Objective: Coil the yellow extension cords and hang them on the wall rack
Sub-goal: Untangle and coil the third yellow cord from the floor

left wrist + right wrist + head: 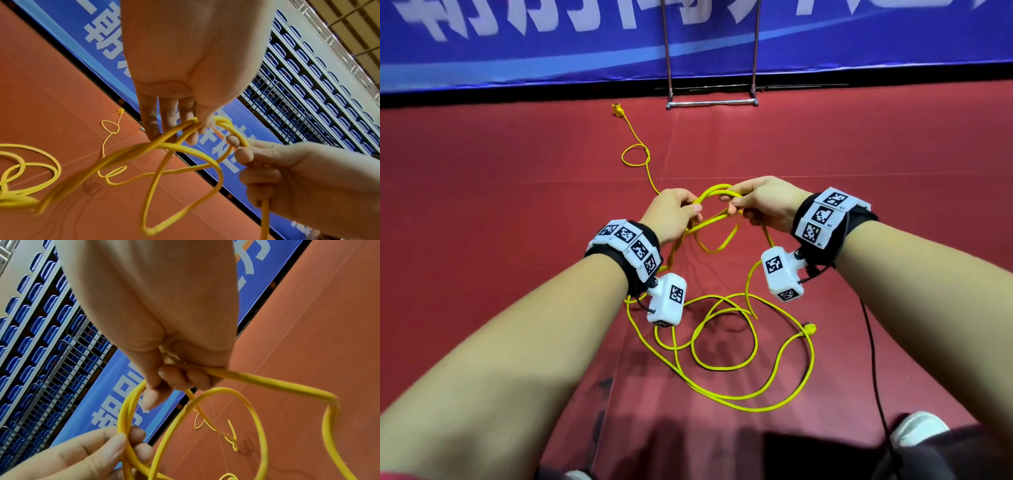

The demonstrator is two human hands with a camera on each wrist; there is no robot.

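A yellow extension cord sprawls in loose loops over the red floor, its far plug near the wall and another plug at the right. My left hand pinches a small bundle of loops between thumb and fingers. My right hand grips the same cord a short way along, fingers curled round it. A hanging loop droops between the two hands. The metal rack stands upright ahead against the blue banner; its wire grid shows in the wrist views.
A blue banner wall bounds the floor ahead. A thin black cable runs down from my right wrist. My shoe is at the lower right. Open red floor lies to both sides.
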